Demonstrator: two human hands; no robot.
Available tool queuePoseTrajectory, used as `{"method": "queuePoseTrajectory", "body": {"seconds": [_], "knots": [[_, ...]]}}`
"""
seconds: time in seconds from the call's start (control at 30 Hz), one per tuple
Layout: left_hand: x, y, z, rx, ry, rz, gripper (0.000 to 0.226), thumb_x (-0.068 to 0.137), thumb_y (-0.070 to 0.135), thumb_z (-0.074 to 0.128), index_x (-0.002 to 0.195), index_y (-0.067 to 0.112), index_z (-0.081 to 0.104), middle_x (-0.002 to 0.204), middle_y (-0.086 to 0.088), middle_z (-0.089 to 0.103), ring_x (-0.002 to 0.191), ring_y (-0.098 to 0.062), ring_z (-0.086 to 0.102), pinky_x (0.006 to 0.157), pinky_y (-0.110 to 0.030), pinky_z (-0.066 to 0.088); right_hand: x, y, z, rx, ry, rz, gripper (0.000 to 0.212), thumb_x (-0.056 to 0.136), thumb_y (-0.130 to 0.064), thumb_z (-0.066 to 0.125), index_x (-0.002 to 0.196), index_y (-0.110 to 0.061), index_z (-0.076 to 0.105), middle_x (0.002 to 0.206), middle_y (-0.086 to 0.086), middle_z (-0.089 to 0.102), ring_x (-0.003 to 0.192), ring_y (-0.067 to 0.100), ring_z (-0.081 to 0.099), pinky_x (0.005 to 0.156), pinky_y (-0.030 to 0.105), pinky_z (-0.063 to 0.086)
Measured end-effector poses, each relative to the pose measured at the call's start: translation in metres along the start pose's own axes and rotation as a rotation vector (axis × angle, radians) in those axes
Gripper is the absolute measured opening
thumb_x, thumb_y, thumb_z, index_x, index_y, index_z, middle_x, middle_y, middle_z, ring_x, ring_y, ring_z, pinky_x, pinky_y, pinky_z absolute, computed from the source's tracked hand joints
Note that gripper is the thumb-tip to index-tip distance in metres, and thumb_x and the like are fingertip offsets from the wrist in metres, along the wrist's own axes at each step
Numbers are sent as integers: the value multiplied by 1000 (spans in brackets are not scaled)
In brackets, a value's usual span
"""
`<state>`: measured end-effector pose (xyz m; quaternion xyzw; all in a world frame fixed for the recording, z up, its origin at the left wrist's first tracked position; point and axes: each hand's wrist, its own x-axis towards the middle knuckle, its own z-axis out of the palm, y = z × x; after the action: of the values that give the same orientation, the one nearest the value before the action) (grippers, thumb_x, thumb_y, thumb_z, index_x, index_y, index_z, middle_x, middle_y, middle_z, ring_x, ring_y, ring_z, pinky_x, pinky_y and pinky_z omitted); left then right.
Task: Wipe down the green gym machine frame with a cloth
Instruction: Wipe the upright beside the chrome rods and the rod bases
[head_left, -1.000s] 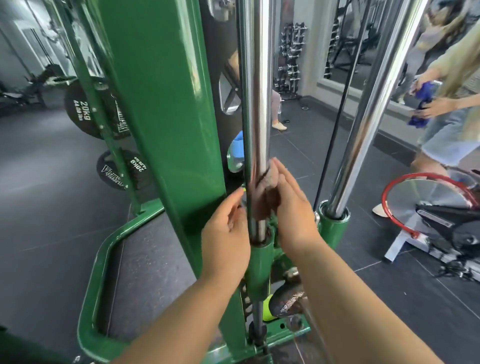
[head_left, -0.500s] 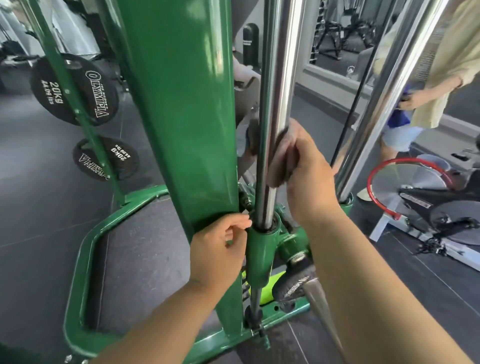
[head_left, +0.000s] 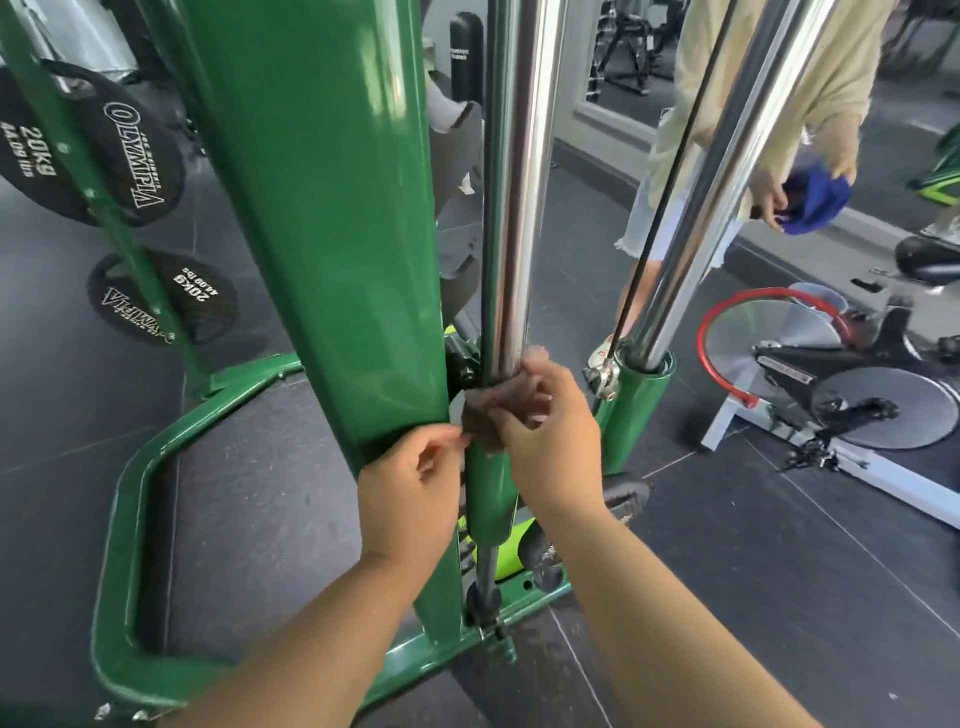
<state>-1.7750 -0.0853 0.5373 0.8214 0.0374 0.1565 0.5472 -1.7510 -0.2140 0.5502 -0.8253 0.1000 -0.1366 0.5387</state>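
I am holding the brown cloth (head_left: 498, 410) just below the middle of the frame, bunched around the foot of the chrome rod (head_left: 514, 182) where it is entering the green sleeve (head_left: 491, 493). My right hand (head_left: 550, 431) is clenching the cloth, its grip wrapped about the rod with the fingers curling round from the right side. My left hand (head_left: 410, 483) is coming in from the lower left, its fingertips pinching the cloth's near edge just beside the green upright (head_left: 332, 208) that is filling the upper centre.

I am judging that I am working the joint between rod and sleeve, a small part of the wipe-down, with most of the green frame base (head_left: 124, 519) at the lower left not yet reached. The next move is calling for a firm hold with the cloth kept tight around the metal, then a slide down onto the green paint.

Both forearms are reaching up from the bottom edge, converging on the rod, wrists fairly straight.
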Motion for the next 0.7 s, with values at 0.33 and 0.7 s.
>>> {"method": "queuePoseTrajectory", "body": {"seconds": [0.33,0.7], "knots": [[-10,-28,-20,1,-56,-170,44,92,2,54,81,42,67,83,21,74,82,-1,69,74,-31,56,2,-23,27,259,230,117,38,78,-27,83,81,-19,45,75,-11,60,62,-4,56,56,16,44],[-8,-17,3,-68,-433,-240,61,100,1,40,148,39,39,147,15,48,96,23,53,88,-4,39,-11,17,2,208,160,179,16,82,-19,72,91,-29,64,99,-2,71,91,12,70,82,37,60]]}}
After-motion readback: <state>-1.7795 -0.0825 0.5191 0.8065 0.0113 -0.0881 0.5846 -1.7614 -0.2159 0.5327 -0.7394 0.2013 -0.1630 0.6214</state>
